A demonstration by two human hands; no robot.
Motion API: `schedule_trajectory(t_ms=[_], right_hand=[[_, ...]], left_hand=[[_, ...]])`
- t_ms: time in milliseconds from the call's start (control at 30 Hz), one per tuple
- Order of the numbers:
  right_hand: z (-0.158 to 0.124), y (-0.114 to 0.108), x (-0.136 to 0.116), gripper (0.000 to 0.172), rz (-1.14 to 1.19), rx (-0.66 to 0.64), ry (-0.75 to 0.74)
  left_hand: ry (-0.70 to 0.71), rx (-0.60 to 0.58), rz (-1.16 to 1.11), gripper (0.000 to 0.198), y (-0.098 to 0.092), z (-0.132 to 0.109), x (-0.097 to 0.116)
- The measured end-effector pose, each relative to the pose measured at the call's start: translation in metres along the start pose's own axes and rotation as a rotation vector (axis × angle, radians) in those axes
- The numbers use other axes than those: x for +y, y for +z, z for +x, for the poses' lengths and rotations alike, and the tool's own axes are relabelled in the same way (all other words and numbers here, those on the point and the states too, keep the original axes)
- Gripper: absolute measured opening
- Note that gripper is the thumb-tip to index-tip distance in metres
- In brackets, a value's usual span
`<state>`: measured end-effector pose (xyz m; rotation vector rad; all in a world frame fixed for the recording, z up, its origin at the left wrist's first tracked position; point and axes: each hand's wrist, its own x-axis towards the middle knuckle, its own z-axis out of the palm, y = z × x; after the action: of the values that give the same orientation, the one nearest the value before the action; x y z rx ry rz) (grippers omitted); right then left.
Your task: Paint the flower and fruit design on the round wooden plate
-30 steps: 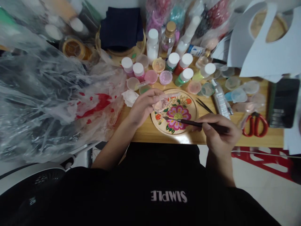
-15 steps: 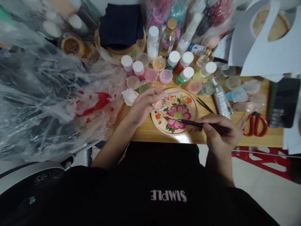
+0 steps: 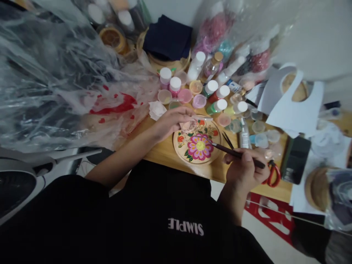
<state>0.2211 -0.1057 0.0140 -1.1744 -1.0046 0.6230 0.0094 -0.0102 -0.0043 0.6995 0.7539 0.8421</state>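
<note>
A round wooden disc (image 3: pixel 189 156) painted with a pink flower, green leaves and red fruits lies near the table's front edge. My right hand (image 3: pixel 244 170) is closed on a dark thin brush (image 3: pixel 233 153), whose tip reaches the disc's right rim. My left hand (image 3: pixel 172 121) is closed on a small clear cup (image 3: pixel 188 126) held over the disc's upper left part. A clear stick (image 3: pixel 202 118) lies by its fingertips.
Several white-capped paint bottles (image 3: pixel 211 88) and small paint cups (image 3: pixel 199 101) crowd behind the disc. Crumpled clear plastic (image 3: pixel 55 80) fills the left. Red scissors (image 3: pixel 272 174), a dark phone (image 3: pixel 295 159), tweezers (image 3: pixel 227 140), a white tube (image 3: pixel 243 132) and white paper cut-outs (image 3: pixel 294 106) lie right.
The view has swung and tilted, so the table sits slanted. The brush tip has drawn back from the flower's left side to the disc's right rim. My left hand still holds the cup.
</note>
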Motion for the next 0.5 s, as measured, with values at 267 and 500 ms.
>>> schedule_trajectory(t_ms=[267, 500], right_hand=[[-0.011, -0.004, 0.001, 0.013, -0.091, -0.078, 0.138], [-0.019, -0.003, 0.003, 0.020, -0.167, -0.059, 0.204]], left_hand=[[0.014, -0.022, -0.027, 0.026, 0.001, 0.002, 0.002], [0.011, -0.017, -0.051, 0.029, 0.000, 0.001, 0.001]])
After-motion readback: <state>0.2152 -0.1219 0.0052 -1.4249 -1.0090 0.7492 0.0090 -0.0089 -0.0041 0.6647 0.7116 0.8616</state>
